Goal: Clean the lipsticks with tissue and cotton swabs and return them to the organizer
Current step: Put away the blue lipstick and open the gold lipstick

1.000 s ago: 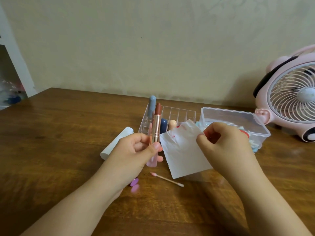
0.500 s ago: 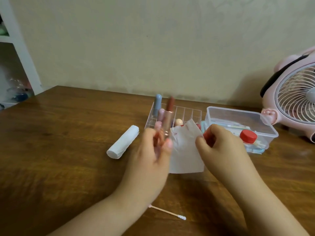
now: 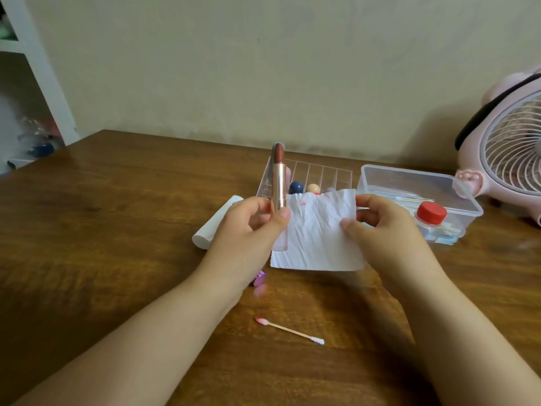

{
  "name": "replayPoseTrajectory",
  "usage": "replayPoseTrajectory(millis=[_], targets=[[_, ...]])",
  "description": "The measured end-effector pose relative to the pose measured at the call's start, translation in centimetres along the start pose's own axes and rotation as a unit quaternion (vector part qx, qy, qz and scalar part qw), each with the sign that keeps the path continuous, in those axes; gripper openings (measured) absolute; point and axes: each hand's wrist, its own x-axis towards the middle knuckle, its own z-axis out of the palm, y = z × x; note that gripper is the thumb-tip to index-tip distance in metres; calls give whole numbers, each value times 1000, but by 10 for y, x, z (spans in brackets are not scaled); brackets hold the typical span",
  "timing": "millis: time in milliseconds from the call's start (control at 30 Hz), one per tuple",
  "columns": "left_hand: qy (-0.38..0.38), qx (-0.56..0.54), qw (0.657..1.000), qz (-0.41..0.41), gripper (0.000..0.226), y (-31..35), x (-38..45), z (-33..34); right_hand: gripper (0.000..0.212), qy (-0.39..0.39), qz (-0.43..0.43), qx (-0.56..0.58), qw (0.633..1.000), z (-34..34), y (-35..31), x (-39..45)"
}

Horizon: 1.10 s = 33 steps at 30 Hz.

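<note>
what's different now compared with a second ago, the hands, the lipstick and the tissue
The left hand turned away half a second ago, then swung the open lipstick back upright beside the tissue. The right hand spread the tissue wider toward it. Neither grip let go; the used cotton swab still lies on the table, the organizer behind.

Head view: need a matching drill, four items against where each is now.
1 lipstick
2 tissue
3 cotton swab
4 red-capped bottle

A inside the clear lidless box
B held upright in the left hand
C lying on the table near the forearms
D pinched in the right hand

Pairs: 1-B, 2-D, 3-C, 4-A
</note>
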Motion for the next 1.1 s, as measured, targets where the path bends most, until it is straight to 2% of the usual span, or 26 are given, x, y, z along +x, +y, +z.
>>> replayPoseTrajectory(millis=[167, 233, 300, 367, 467, 533, 600, 667, 700, 733, 800, 867, 900, 967, 1100], targets=[[-41, -94, 992, -72, 17, 0, 6, -7, 26, -37, 68, 174, 982, -2, -2, 0], [-77, -132, 983, -98, 24, 1, 6, -7, 25, -61, 82, 248, 963, -3, -4, 0], [-92, -158, 976, -114, 21, 2, 7, -6, 27, -88, 84, 330, 936, -4, -7, -2], [-93, -160, 976, -112, 19, 2, 8, -6, 30, -111, 86, 371, 918, -7, -8, -3], [-107, -193, 970, -106, 23, 2, 8, -7, 29, -129, 89, 367, 917, -9, -10, -3], [-93, -169, 977, -90, 27, 1, 7, -7, 26, -114, 100, 302, 941, -8, -12, -5], [-51, -97, 992, -61, 25, -1, 7, -7, 34, -66, 87, 131, 985, -6, -8, -3], [4, -61, 997, -39, 15, -1, 8, -9, 39, 12, 13, -52, 998, -9, -6, -4], [25, -62, 997, -34, 10, 0, 9, -11, 32, 37, -55, -110, 992, -13, -10, -9], [41, -69, 996, -31, 6, 1, 10, -13, 20, 23, -121, -144, 982, -17, -15, -14], [65, -79, 995, -20, 2, 4, 11, -15, 9, -123, -186, -199, 954, -21, -28, -28], [81, -81, 993, -10, 4, 4, 12, -15, 11, -291, -167, -281, 899, -11, -36, -40], [85, -79, 993, -8, 6, 4, 12, -15, 13, -330, -156, -329, 871, -3, -36, -44], [83, -75, 994, -7, 8, 3, 12, -15, 15, -335, -153, -400, 839, 12, -33, -48], [79, -64, 995, -3, 2, 3, 13, -15, 12, -332, -151, -408, 837, 24, -28, -49]])
